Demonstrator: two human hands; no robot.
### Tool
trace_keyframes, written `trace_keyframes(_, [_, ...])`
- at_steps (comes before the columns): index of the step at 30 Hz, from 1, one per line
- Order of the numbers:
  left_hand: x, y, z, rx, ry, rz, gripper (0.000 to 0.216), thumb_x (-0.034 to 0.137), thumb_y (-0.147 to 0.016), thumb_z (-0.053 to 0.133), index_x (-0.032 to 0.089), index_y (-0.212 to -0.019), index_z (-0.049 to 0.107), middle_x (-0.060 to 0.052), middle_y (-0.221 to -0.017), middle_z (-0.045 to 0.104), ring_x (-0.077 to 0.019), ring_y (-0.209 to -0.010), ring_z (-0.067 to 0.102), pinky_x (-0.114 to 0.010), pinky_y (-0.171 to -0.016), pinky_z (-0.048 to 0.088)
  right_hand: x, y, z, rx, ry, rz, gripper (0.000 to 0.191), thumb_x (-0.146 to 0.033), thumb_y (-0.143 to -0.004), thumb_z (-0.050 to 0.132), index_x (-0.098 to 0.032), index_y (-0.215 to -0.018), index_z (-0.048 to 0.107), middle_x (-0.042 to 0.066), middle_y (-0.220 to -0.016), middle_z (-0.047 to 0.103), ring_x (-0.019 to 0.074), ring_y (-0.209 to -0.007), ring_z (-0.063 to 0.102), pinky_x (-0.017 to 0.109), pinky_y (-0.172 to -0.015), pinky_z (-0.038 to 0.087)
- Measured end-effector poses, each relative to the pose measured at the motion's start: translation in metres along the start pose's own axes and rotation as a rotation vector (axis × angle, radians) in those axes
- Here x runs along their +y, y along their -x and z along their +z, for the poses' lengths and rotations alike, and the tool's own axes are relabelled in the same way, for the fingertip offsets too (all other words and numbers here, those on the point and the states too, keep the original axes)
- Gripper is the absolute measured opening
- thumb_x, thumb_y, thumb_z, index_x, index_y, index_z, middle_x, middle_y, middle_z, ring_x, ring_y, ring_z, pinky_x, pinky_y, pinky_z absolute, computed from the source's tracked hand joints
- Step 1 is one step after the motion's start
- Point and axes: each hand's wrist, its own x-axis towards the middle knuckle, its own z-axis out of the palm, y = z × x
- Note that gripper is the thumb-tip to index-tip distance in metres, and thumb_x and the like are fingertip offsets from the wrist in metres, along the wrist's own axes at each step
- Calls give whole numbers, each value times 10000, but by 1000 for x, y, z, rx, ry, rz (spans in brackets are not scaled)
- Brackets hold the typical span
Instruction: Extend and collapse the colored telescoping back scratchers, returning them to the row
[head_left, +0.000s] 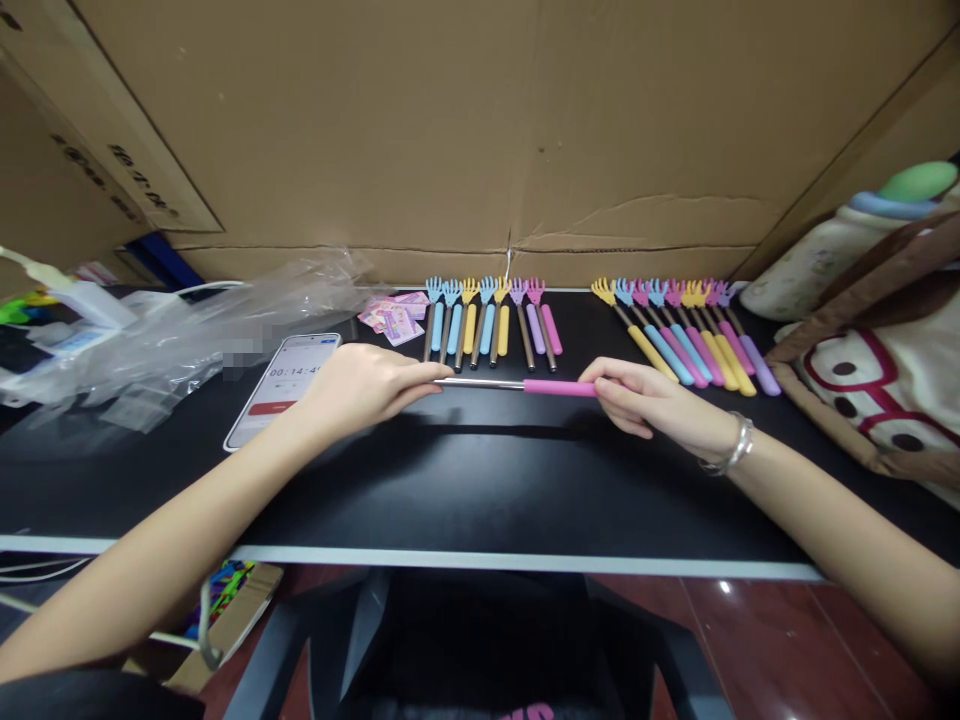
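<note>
Two hands (364, 388) (658, 402) holding one rod (519, 385), one phone (281, 392)

Black tabletop (517, 490), pale front edge (450, 558). Directly on it, left to right: clear plastic (202, 320), phone (262, 400), printed cards (399, 323), hand-headed rods (480, 335) beside loose coloured sleeves (503, 330), handled scratchers (684, 345)

Hands (367, 385) (651, 398) in pinches (left's, seemingly)

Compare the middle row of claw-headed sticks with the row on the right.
The middle row has bare rods with coloured sleeves lying beside them; the right row has sleeves on its rods. In this view, the middle row stands nearly straight, while the right row slants. Both have multicoloured claw heads and lie on the black table.
</note>
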Motion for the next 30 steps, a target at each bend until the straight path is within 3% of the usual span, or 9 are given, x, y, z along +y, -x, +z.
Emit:
trace_keyframes(10, [7,-1,-2,67,-90,67,369,389,-1014,404,279,-1028,756,-6,-677,733,-148,-559,653,-269,-483,304,-6,2,1,-118,-223,143,335,-519,-943,519,-185,-954,515,-116,-498,280,39,-362,174,217,-340,77])
trace_keyframes(15, [8,-1,3,63,-54,72,377,386,-1019,386,270,-1033,744,-18,-757,761,-157,-595,673,-259,-496,326,-5,1,0,-80,-185,118,362,-527,-940,514,-171,-1002,538,-116,-491,277,49,-360,191,224,-344,100])
trace_keyframes(18, [8,-1,2,2,-17,50,385,400,-1016,379,264,-1049,738,-38,-784,765,-168,-640,689,-244,-515,346,-6,1,0,-41,-43,74,393,-552,-947,473,-169,-1006,541,-110,-473,311,64,-355,253,237,-367,177])
trace_keyframes(22, [6,-3,-7,-73,29,10,393,442,-1010,380,275,-1050,734,-38,-829,769,-177,-691,700,-239,-555,384,-14,5,-1,-25,365,-8,417,-552,-969,398,-179,-989,581,-68,-500,435,96,-427,411,260,-493,347])
trace_keyframes(26, [3,-4,-12,-89,18,-15,407,464,-1009,372,277,-1050,731,-32,-854,772,-182,-691,700,-246,-561,384,-20,8,-4,76,607,-88,374,-508,-953,419,-197,-999,621,-36,-564,503,122,-508,466,271,-542,345])
trace_keyframes(30, [1,-3,-12,-79,-24,-33,422,480,-1009,364,280,-1044,734,-33,-797,765,-191,-660,692,-250,-541,358,-20,9,-10,134,663,-140,364,-517,-921,483,-200,-1022,631,-23,-602,510,132,-530,450,272,-533,323])
